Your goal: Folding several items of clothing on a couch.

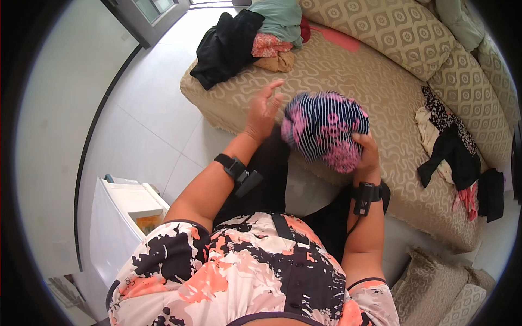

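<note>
A bundled garment [326,126], dark with white stripes and pink flowers, is held up over the near edge of the sofa seat. My right hand [368,153] grips its right side, the thumb lying on top of the cloth. Just left of the bundle, my left hand [264,112] is raised with its fingers apart and holds nothing. That hand is slightly blurred. Whether anything is folded inside the bundle is hidden.
The sofa [391,106] has patterned back cushions [379,28]. A heap with black cloth [228,45] and green cloth [277,20] lies at its far left. Crumpled clothes [452,155] lie right. A white cabinet [122,212] stands left, on the tiled floor [147,118].
</note>
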### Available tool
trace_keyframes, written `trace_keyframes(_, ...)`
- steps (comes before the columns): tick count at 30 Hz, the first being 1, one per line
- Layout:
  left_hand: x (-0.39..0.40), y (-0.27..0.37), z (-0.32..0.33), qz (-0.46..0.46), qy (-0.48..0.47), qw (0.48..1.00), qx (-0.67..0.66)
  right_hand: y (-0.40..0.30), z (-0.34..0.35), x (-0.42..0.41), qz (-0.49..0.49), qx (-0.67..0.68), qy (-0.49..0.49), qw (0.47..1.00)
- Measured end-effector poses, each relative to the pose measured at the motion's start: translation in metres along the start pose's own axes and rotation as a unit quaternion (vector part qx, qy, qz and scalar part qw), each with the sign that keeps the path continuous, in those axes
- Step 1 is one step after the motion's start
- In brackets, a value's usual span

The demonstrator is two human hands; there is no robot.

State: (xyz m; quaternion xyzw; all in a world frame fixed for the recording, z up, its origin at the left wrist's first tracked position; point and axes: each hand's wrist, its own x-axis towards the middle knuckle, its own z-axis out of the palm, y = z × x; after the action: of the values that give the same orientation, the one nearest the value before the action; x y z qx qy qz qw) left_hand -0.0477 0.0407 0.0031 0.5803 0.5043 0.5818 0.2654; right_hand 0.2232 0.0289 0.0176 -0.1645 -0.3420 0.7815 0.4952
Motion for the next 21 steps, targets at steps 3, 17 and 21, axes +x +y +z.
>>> trace_keyframes(3, -0.009, 0.037, 0.02, 0.011, -0.225, 0.974, -0.005, 0.0, -0.004, -0.017, 0.031, -0.001, 0.037, 0.999)
trace_keyframes(17, -0.068, 0.063, 0.049, -0.462, -0.292, 0.686, -0.481, -0.012, 0.017, -0.01, 0.064, -0.089, 0.094, 0.989)
trace_keyframes(21, -0.055, 0.061, 0.036, -0.486, -0.219, 0.71, -0.46, -0.011, 0.024, 0.002, 0.044, -0.047, 0.108, 0.992)
